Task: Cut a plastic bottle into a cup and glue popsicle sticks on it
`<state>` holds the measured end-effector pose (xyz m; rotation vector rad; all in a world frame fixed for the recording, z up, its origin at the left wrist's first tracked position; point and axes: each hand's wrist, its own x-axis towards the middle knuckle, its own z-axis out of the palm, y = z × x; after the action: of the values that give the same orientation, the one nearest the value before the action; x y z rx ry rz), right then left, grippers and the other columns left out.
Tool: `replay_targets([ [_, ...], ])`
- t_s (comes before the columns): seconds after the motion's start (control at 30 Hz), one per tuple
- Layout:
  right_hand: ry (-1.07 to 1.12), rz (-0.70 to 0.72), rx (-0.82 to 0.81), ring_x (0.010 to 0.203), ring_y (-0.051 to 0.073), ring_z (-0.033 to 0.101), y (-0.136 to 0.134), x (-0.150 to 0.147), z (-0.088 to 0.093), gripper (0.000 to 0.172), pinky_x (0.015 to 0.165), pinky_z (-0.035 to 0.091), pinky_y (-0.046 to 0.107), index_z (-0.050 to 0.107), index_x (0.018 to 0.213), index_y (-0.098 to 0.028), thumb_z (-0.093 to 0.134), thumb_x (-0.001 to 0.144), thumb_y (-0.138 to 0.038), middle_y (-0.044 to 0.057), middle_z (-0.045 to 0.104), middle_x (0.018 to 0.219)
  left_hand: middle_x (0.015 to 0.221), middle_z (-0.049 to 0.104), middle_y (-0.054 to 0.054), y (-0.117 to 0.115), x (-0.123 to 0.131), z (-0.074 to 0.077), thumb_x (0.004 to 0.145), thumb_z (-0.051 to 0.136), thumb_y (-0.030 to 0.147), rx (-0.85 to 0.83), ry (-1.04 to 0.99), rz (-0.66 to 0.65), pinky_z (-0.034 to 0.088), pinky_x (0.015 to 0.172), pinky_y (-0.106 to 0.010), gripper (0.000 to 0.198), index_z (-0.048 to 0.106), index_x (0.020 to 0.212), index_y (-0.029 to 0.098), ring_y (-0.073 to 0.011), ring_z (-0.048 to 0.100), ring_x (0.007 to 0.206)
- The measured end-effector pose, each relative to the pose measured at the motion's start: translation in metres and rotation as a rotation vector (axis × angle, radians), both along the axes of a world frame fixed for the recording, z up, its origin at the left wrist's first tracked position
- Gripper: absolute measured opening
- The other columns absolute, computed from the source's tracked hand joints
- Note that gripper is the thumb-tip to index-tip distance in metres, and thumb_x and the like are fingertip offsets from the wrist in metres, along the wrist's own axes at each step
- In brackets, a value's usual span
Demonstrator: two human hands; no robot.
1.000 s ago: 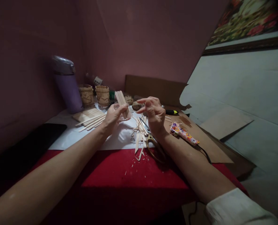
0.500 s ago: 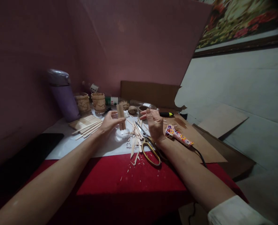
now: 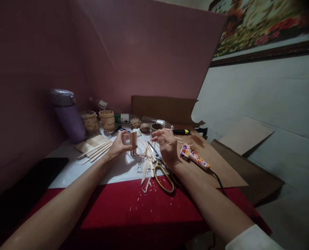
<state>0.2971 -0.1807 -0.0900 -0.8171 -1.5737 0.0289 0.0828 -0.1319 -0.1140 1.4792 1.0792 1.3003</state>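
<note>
My left hand (image 3: 119,144) is closed around a small clear plastic container, mostly hidden by the fingers. Several wooden craft sticks (image 3: 133,143) stand upright side by side against it. My right hand (image 3: 167,144) is raised just to the right, fingers loosely bent and apart, with nothing visible in them. Below and between the hands, scissors (image 3: 161,168) with gold handles lie partly open among cut stick pieces (image 3: 147,170). A flower-patterned glue gun (image 3: 194,156) rests right of my right hand, its black cord trailing toward the table edge.
Craft sticks (image 3: 92,146) lie piled at left near a purple bottle (image 3: 69,119). Two stick-covered cups (image 3: 107,121) stand behind. Twine balls (image 3: 144,128), a plastic bottle (image 3: 157,121), a brown cup (image 3: 157,127) and a black-yellow cutter (image 3: 181,132) line the back. Cardboard (image 3: 222,173) covers the right side.
The whole view has shifted, so the table sits slightly lower. My left hand has turned the container and its sticks more upright. My right hand's fingers have bent a little more.
</note>
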Motion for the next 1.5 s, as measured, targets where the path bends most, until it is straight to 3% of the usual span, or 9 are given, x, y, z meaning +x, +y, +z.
replay_targets([
  [0.13,0.058,-0.033,-0.025,0.094,0.023,0.058,-0.002,0.001,0.002,0.048,0.090,0.045,0.041,0.068,0.066,-0.023,0.043,0.102,-0.042,0.006,0.071,0.085,0.136,0.054,-0.018,-0.005,-0.002,0.005,0.053,0.088,0.051,0.023,-0.045,0.038,0.037,0.109,-0.046,0.095,0.045,0.132,0.019,-0.0347,0.048,0.133],
  [0.37,0.106,0.009,-0.092,0.091,0.023,0.062,0.001,-0.001,0.002,0.048,0.091,0.046,0.041,0.068,0.067,-0.024,0.043,0.100,-0.045,0.005,0.073,0.082,0.129,0.059,-0.019,-0.006,-0.001,0.008,0.072,0.061,0.077,0.105,-0.098,0.137,0.040,0.106,-0.046,0.085,0.047,0.130,0.016,-0.0326,0.053,0.127],
  [0.6,0.195,0.055,-0.309,0.080,0.021,0.063,0.012,-0.002,-0.008,0.025,0.075,0.049,0.035,0.071,0.078,-0.020,0.065,0.085,-0.043,0.006,0.072,0.081,0.117,0.061,-0.014,-0.008,-0.006,0.010,0.081,0.055,0.072,0.258,-0.026,0.277,0.042,0.101,-0.042,0.069,0.051,0.122,0.017,-0.0284,0.057,0.115],
  [0.83,0.173,0.137,-0.333,0.069,0.018,0.063,0.001,-0.007,-0.003,0.024,0.069,0.048,0.031,0.065,0.077,-0.021,0.060,0.089,-0.041,0.003,0.071,0.070,0.109,0.062,-0.010,-0.024,0.003,0.021,0.089,0.053,0.056,0.552,0.163,0.442,0.043,0.098,-0.040,0.044,0.058,0.113,0.021,-0.0259,0.058,0.104],
  [0.97,0.132,0.162,-0.397,0.047,0.013,0.053,-0.002,-0.011,-0.006,0.033,0.054,0.041,0.027,0.057,0.070,-0.024,0.054,0.093,-0.048,-0.004,0.057,0.050,0.111,0.062,-0.010,-0.032,0.008,0.024,0.092,0.051,0.049,0.696,0.255,0.435,0.042,0.100,-0.042,0.035,0.059,0.113,0.022,-0.0274,0.056,0.109],
  [1.1,0.028,0.117,-0.390,0.048,0.013,0.053,-0.005,-0.012,0.004,0.029,0.053,0.040,0.027,0.061,0.066,-0.023,0.065,0.086,-0.043,-0.003,0.058,0.051,0.114,0.063,-0.012,-0.036,0.009,0.024,0.092,0.053,0.044,0.805,0.323,0.389,0.041,0.102,-0.044,0.032,0.061,0.114,0.022,-0.0285,0.056,0.112],
  [1.23,-0.004,0.013,-0.304,0.065,0.017,0.064,-0.013,0.016,0.031,0.012,0.064,0.048,0.030,0.068,0.080,-0.021,0.061,0.087,-0.028,0.002,0.069,0.070,0.113,0.064,-0.014,-0.036,0.009,0.024,0.092,0.054,0.035,0.941,0.373,0.380,0.040,0.101,-0.045,0.030,0.060,0.116,0.019,-0.0293,0.057,0.111],
  [1.33,-0.193,-0.249,-0.319,0.082,0.022,0.067,-0.025,0.064,0.041,0.014,0.073,0.050,0.036,0.071,0.089,-0.020,0.059,0.086,-0.026,0.009,0.073,0.095,0.112,0.064,-0.015,-0.036,0.009,0.026,0.092,0.054,0.029,1.013,0.407,0.389,0.041,0.099,-0.046,0.029,0.059,0.118,0.018,-0.0298,0.056,0.110],
  [1.5,-0.496,-0.436,-0.621,0.090,0.030,0.068,-0.045,0.139,0.014,0.018,0.079,0.050,0.042,0.074,0.091,-0.020,0.068,0.081,-0.034,0.014,0.073,0.093,0.110,0.064,-0.015,-0.035,0.011,0.028,0.092,0.054,0.029,1.049,0.435,0.406,0.043,0.096,-0.046,0.028,0.059,0.118,0.018,-0.0290,0.057,0.106],
])
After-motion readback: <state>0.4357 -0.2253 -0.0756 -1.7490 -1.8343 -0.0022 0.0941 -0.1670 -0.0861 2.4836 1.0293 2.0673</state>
